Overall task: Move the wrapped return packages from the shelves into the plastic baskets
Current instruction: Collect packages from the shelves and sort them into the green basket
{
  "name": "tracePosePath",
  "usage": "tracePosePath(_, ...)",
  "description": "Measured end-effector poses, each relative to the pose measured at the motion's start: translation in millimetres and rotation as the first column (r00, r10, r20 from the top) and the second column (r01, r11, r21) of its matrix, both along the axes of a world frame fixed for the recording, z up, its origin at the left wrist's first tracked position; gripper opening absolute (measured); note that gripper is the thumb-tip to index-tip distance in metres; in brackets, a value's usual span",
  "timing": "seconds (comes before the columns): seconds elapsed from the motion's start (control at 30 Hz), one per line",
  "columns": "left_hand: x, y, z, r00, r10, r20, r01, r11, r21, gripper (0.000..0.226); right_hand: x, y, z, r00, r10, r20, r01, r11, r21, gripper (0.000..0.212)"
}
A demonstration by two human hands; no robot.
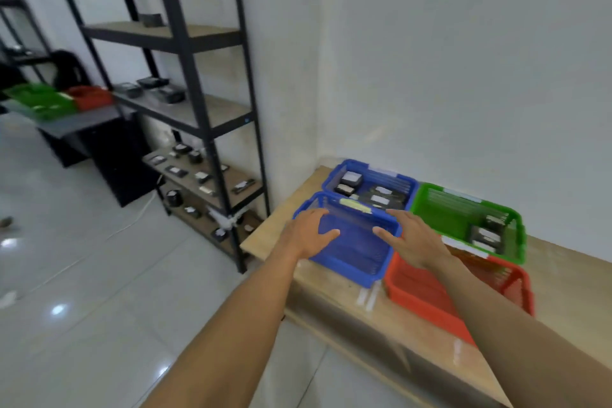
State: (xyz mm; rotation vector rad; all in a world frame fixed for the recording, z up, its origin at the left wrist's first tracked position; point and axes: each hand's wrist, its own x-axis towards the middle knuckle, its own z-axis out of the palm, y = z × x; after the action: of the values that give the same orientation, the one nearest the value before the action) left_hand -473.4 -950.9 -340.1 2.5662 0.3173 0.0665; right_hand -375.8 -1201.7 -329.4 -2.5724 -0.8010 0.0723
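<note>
An empty blue basket (352, 255) stands at the near left corner of a wooden table (275, 228). My left hand (308, 232) hovers over its left rim and my right hand (410, 235) over its right rim, both with fingers spread and holding nothing. Behind it a second blue basket (397, 180) holds several dark wrapped packages (381, 199). A green basket (440, 212) to the right holds a few packages too. A red basket (417, 291) lies under my right forearm. More wrapped packages (178, 172) lie on the lower shelves of a black rack (212, 129).
A white wall runs behind the table. Far left, a grey table (76, 122) carries a green basket (43, 99) and a red basket (89, 96). Glossy white floor tiles spread between rack and table, with a white cable (139, 212) on them.
</note>
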Motion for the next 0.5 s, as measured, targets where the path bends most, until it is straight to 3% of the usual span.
tracePosePath(0.1,-44,49,2,0.996,0.091,-0.016,-0.091,0.996,0.003,0.073,-26,59,6,0.995,0.092,-0.047,-0.092,0.996,0.0,0.079)
tracePosePath(0.2,-87,101,3,0.986,0.162,-0.029,-0.163,0.987,-0.012,0.075,-49,120,6,0.982,0.162,-0.099,-0.161,0.987,0.014,0.096)
tracePosePath(0.5,-190,293,10,0.96,0.278,-0.036,-0.28,0.956,-0.089,0.051,-114,335,0,0.97,0.213,-0.12,-0.206,0.976,0.065,0.093)
